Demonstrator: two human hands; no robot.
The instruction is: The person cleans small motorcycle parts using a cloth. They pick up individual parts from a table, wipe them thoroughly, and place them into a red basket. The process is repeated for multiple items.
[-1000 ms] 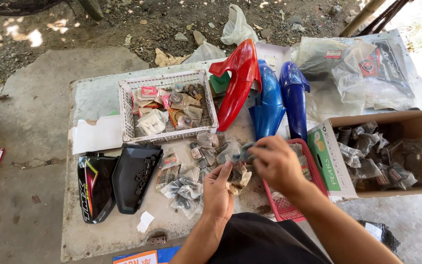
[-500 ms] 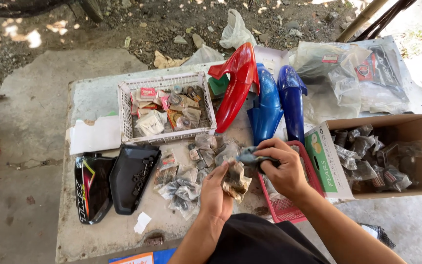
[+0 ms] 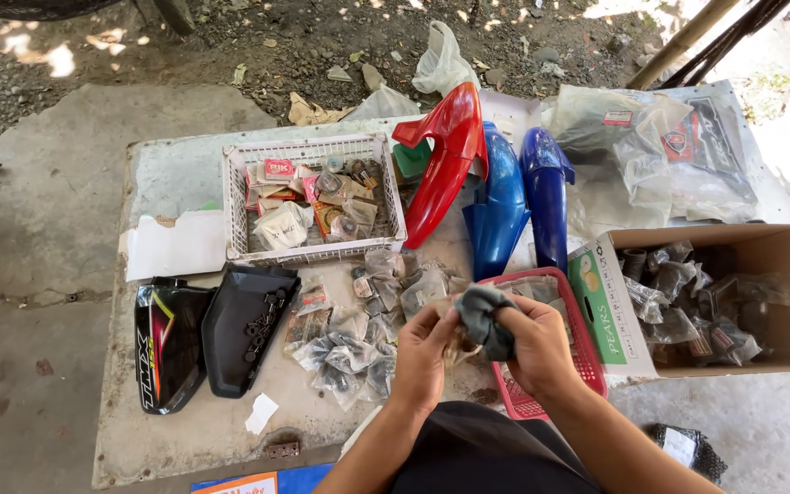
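Grey crumpled rag [image 3: 485,320] — pinched between both hands.

Small clear packets [image 3: 358,343] lie beside a brown-and-green cardboard box [image 3: 610,316].

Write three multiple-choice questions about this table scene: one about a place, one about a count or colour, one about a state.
1. Where does the white basket stand?
A. Behind the black panels
B. Inside the cardboard box
C. On the ground

2. How many blue fairing pieces lie beside the red fairing piece?
A. None
B. Two
C. Four

3. What is the state of the cardboard box?
A. Shut and taped
B. Open, holding bagged parts
C. Open and bare

Answers: 1 A, it stands on the table beyond the black panels. 2 B, two blue pieces lie side by side. 3 B, the top is open over small bags.
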